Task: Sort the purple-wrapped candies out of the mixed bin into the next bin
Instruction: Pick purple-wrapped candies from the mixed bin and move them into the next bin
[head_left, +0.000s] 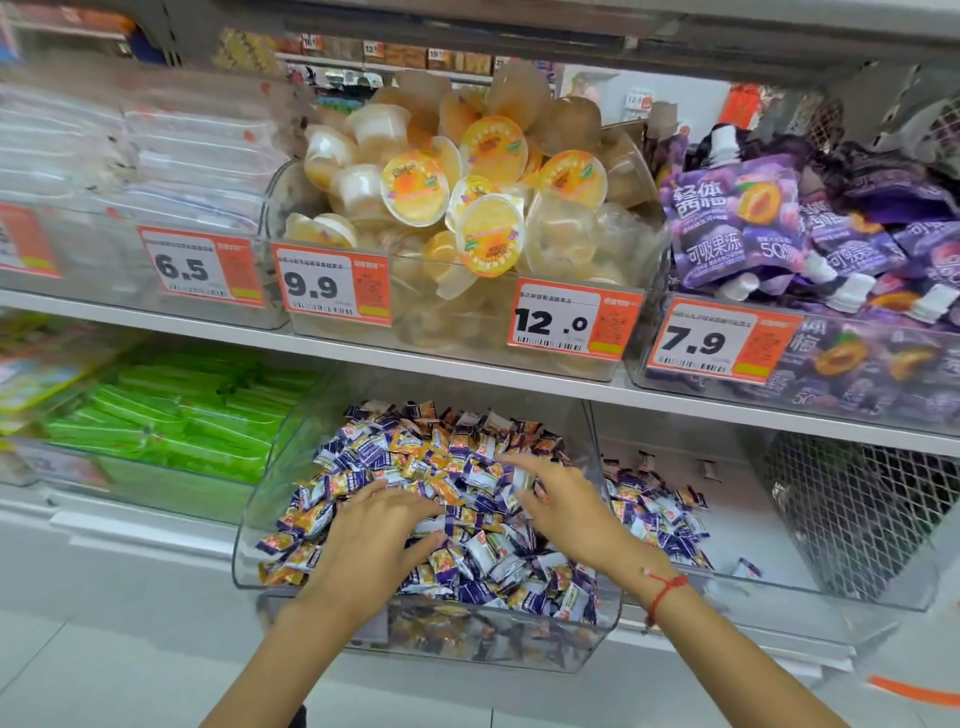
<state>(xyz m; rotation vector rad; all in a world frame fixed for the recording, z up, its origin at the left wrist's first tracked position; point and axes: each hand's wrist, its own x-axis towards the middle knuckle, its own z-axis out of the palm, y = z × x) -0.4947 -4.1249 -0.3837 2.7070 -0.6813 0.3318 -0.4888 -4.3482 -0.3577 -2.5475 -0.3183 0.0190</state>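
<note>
With both the left hand (374, 540) and right hand (563, 506) spread slack-fingered, grasping nothing, over the mixed bin (249, 545), raking risks sweeping orange-wrapped candies (415, 467) along with purple-wrapped candies (483, 590) into the next bin (831, 597).

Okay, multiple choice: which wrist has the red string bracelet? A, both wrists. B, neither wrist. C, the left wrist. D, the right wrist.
D: the thin red string bracelet circles only the wrist of the right hand; the left hand has a bare wrist.
</note>
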